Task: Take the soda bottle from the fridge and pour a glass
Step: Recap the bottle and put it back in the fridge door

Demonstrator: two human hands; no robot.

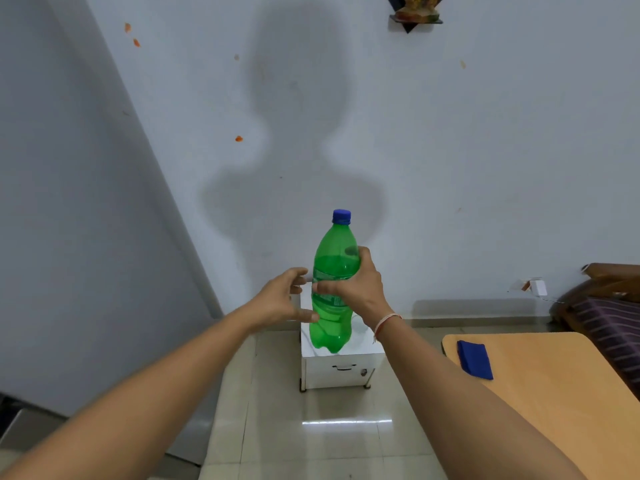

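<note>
A green plastic soda bottle (pixel 334 265) with a blue cap stands upright in the air at the centre of the view, partly full. My right hand (pixel 356 285) is wrapped around its middle, over the label. My left hand (pixel 282 299) hovers just left of the bottle with fingers spread, close to it but not gripping. No glass is in view. The large white slab (pixel 86 220) on the left may be the fridge; I cannot tell for sure.
A small white box-like cabinet (pixel 341 370) stands on the tiled floor against the wall, right below the bottle. A wooden table (pixel 554 393) with a folded blue cloth (pixel 474 360) is at the right. Dark furniture (pixel 606 317) sits at the far right.
</note>
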